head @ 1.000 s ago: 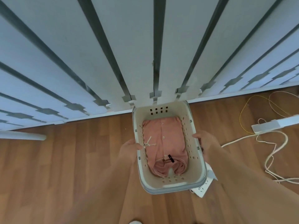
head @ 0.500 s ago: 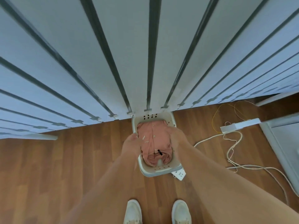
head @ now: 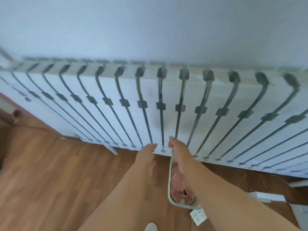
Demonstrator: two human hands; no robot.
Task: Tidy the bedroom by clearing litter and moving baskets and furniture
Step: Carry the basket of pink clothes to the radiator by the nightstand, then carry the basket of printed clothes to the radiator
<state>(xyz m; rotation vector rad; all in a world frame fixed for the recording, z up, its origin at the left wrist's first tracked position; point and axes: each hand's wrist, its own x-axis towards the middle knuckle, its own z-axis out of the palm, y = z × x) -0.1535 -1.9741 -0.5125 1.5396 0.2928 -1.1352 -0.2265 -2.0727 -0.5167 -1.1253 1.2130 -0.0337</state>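
- Basket (head: 170,184) with pink clothes (head: 179,191) sits low centre-right on the floor, against the slatted panel (head: 116,90); a second ago both hands gripped its rim.
- Right hand (head: 177,150) now hovers at the far rim; whether its grip has closed I cannot tell.
- Left hand (head: 147,153) hangs open, empty: basket looks placed.
- Power strip (head: 198,216) lies just beside it.

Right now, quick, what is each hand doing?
Left hand: open, holding nothing, away from the basket.
Right hand: over the basket's far rim; whether it grips cannot be told.
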